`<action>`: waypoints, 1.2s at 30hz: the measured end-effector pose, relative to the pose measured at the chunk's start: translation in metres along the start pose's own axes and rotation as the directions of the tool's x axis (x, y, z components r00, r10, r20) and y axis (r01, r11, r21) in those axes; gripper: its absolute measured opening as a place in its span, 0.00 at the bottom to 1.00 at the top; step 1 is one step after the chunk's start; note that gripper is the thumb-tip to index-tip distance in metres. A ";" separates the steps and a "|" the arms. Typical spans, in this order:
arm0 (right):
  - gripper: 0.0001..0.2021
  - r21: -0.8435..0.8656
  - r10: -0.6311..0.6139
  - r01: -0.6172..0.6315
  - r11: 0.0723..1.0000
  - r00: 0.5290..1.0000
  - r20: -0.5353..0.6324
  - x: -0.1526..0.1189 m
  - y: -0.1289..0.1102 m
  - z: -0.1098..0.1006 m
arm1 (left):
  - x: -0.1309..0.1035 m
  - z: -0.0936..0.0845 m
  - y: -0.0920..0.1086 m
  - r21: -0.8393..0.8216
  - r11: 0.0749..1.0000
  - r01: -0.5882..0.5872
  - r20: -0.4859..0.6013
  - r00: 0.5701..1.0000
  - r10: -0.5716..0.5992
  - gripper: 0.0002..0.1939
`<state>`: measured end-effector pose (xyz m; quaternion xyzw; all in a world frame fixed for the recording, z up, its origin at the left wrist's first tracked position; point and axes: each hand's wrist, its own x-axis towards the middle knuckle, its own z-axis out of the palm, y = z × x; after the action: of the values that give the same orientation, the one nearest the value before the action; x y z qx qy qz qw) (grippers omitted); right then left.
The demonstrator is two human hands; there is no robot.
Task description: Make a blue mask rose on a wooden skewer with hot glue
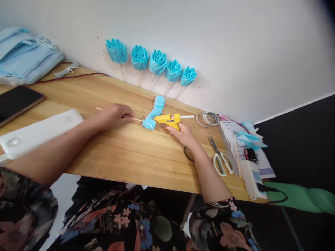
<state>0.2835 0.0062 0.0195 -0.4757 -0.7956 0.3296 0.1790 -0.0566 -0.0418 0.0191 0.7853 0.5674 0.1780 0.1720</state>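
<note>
Left hand (114,116): is pinching a thin wooden stick (136,119) in closed fingers, the stick's other end poking out past the back of the hand
Right hand (184,134): is gripping a yellow glue gun (167,120) by its handle, fingers wrapped around it
Gun label: is showing on the barrel just above the right hand, too small to read
Slab marking: a white slab device (49,129) is lying left of the left hand, bearing a gray mark and a round window with pale characters, neither legible
Print: paper sheets (265,167) are lying right of the right hand, carrying lines too small to read
Blue strip (156,107): is lying between the hands and stretching away beyond them, light blue, pleated, ruffle-edged; its near end is meeting the stick's tip and sitting right by the nozzle, contact there being unclear
Blue roses (139,58): five are leaning on the wall beyond both hands, layered, brighter blue, on thin stems
Scissors (218,153): are lying right of the right hand, white-handled, blades slightly apart
</note>
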 end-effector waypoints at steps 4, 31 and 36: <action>0.22 0.012 -0.008 0.008 1.000 1.000 0.004 0.000 0.001 0.000 | 0.000 0.000 0.000 -0.016 1.000 -0.022 -0.012 1.000 0.022 0.16; 0.20 0.115 0.006 -0.013 0.993 0.998 0.057 -0.005 -0.004 -0.006 | -0.001 0.003 -0.001 -0.019 0.999 -0.042 0.015 0.999 0.042 0.15; 0.21 0.268 0.082 -0.098 0.958 0.994 0.070 -0.004 0.000 -0.009 | -0.001 0.003 -0.002 -0.017 0.999 -0.030 0.011 0.999 0.031 0.15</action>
<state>0.2906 0.0054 0.0263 -0.4728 -0.7254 0.4568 0.2038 -0.0570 -0.0424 0.0157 0.7934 0.5529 0.1809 0.1792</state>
